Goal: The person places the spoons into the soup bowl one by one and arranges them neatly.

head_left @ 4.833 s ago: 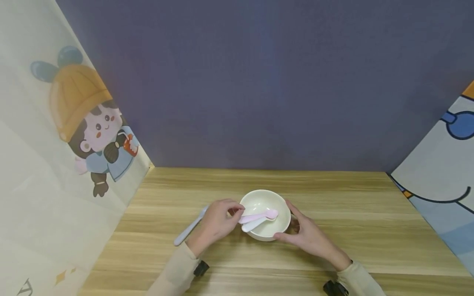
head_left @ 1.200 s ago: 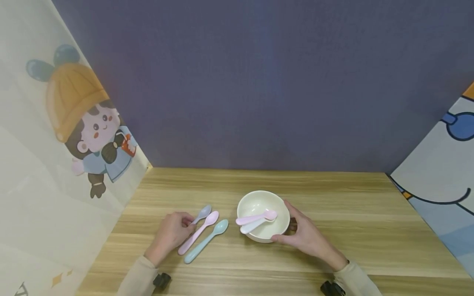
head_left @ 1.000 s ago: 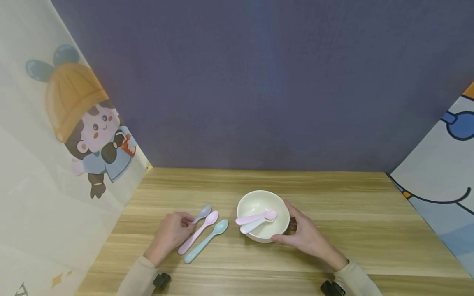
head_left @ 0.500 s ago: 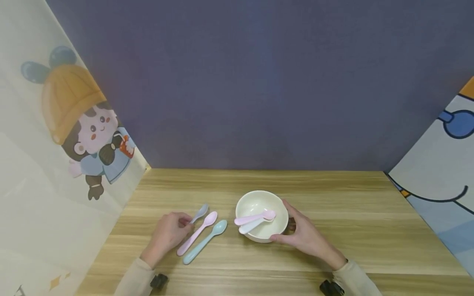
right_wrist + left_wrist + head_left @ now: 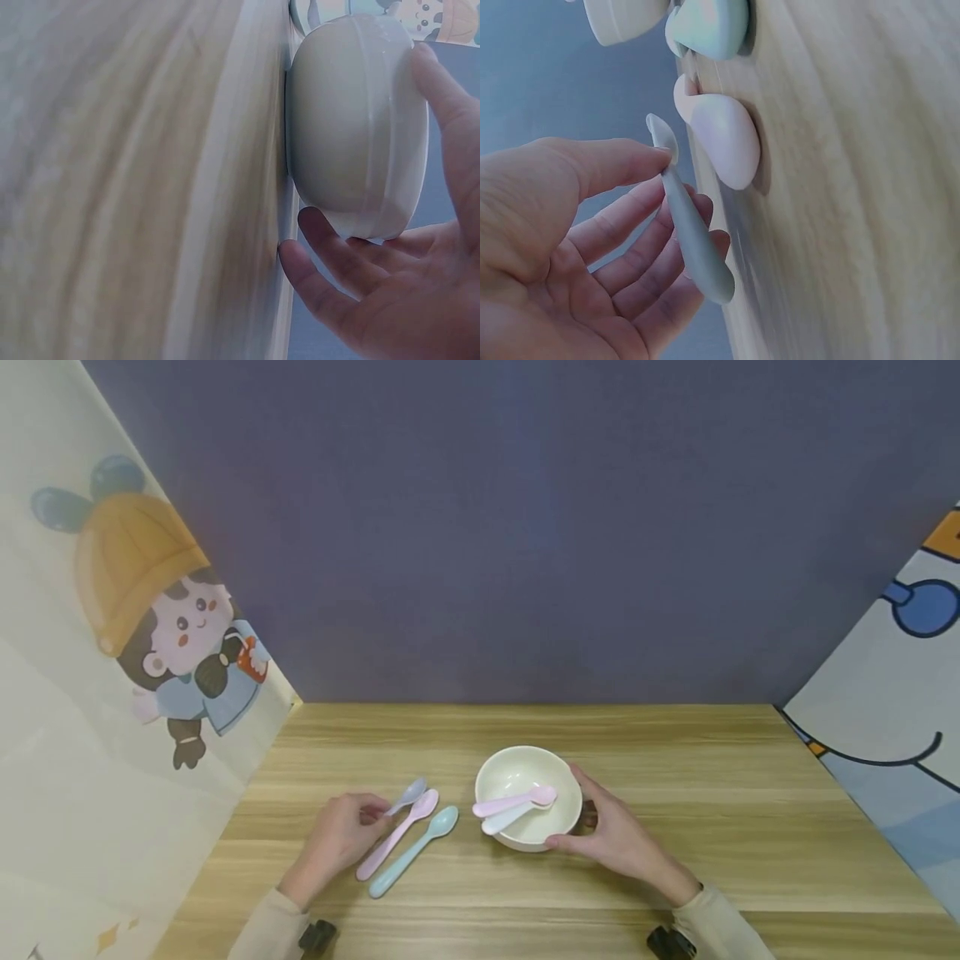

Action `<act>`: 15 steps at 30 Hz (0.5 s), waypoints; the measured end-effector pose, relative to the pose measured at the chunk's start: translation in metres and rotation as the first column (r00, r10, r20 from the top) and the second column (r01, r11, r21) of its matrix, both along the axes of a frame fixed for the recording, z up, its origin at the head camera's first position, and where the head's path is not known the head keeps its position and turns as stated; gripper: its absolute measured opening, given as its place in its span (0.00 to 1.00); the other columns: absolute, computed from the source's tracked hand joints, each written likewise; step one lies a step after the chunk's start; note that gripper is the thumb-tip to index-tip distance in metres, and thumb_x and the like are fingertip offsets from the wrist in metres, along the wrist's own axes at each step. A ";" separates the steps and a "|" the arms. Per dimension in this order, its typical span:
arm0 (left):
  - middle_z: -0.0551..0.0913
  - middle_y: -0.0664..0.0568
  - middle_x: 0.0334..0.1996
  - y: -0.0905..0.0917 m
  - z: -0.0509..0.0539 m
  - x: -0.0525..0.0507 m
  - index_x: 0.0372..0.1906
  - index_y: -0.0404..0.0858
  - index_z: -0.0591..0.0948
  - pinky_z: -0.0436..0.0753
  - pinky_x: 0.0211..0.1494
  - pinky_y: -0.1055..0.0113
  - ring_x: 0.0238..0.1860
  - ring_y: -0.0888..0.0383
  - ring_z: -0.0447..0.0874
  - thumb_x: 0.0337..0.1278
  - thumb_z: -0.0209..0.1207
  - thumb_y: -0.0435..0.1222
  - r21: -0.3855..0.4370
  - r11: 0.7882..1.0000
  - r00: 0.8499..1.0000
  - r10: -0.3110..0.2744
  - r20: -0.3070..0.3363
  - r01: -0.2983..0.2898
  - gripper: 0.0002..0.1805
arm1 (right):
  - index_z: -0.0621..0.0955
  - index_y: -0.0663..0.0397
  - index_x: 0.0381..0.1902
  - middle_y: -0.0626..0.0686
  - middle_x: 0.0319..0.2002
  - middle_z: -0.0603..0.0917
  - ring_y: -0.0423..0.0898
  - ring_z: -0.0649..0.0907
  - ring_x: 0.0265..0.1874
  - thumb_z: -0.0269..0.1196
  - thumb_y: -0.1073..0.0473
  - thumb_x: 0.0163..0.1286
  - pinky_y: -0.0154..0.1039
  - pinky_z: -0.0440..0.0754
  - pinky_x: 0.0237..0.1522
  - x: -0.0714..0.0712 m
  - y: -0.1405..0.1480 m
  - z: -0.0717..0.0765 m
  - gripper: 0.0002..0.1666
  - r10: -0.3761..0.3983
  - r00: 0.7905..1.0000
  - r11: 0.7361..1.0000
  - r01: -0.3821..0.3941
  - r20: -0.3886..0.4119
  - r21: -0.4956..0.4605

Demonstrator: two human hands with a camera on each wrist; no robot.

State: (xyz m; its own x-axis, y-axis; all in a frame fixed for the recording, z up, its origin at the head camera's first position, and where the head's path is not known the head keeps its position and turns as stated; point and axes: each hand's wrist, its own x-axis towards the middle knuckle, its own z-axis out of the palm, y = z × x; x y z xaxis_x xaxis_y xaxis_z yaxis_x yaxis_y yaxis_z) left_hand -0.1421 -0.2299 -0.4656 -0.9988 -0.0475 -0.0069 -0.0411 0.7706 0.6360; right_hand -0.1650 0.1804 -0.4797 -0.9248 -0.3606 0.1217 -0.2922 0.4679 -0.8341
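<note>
My left hand (image 5: 341, 835) pinches a lavender-grey spoon (image 5: 411, 792) between thumb and fingers; in the left wrist view the spoon (image 5: 697, 247) appears raised off the table. Just right of it lie a pink spoon (image 5: 400, 833) and a teal spoon (image 5: 415, 852), side by side at a slant. My right hand (image 5: 618, 835) holds the right side of a cream bowl (image 5: 517, 767), thumb and index finger at its rim. Inside the bowl rest another pink spoon (image 5: 510, 801) and a white spoon (image 5: 510, 817), their handles over the left rim.
The wooden table (image 5: 675, 777) runs back to a dark blue wall panel (image 5: 480, 527). Side panels with cartoon prints stand at the left (image 5: 60, 710) and right (image 5: 855, 710).
From the bowl's left rim, my left hand has moved left and pinches the lavender-grey spoon. The loose pink and teal spoons have come into view. My right hand still holds the bowl.
</note>
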 end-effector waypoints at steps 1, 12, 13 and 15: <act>0.93 0.50 0.38 0.000 0.000 0.000 0.46 0.38 0.91 0.89 0.42 0.62 0.40 0.55 0.91 0.58 0.72 0.34 0.001 1.000 1.000 0.000 -0.001 0.000 0.11 | 0.56 0.67 0.84 0.72 0.74 0.72 0.53 0.89 0.53 0.85 0.43 0.52 0.34 0.89 0.54 0.000 0.000 0.000 0.74 -0.003 1.000 1.000 0.003 0.001 0.004; 0.93 0.51 0.38 -0.001 0.004 0.002 0.45 0.40 0.92 0.90 0.45 0.58 0.39 0.56 0.91 0.62 0.71 0.33 -0.029 0.998 0.996 -0.060 -0.065 0.058 0.08 | 0.57 0.64 0.84 0.70 0.75 0.72 0.53 0.89 0.54 0.85 0.42 0.52 0.35 0.89 0.54 0.000 -0.001 0.000 0.74 -0.008 1.000 1.000 0.008 -0.009 0.009; 0.93 0.51 0.39 0.000 0.004 0.002 0.45 0.40 0.92 0.90 0.46 0.57 0.40 0.56 0.91 0.62 0.71 0.33 -0.030 0.998 0.996 -0.064 -0.064 0.062 0.08 | 0.57 0.64 0.84 0.70 0.76 0.71 0.53 0.89 0.54 0.85 0.42 0.52 0.35 0.89 0.54 0.000 -0.001 0.000 0.74 -0.009 1.000 1.000 0.009 -0.008 0.005; 0.93 0.51 0.40 0.000 0.005 0.001 0.45 0.41 0.92 0.90 0.48 0.56 0.40 0.56 0.91 0.62 0.71 0.34 -0.027 0.997 0.996 -0.071 -0.058 0.069 0.08 | 0.57 0.64 0.84 0.70 0.76 0.71 0.54 0.89 0.54 0.85 0.42 0.52 0.35 0.89 0.54 0.000 0.000 -0.001 0.74 -0.009 1.000 1.000 0.009 -0.006 0.005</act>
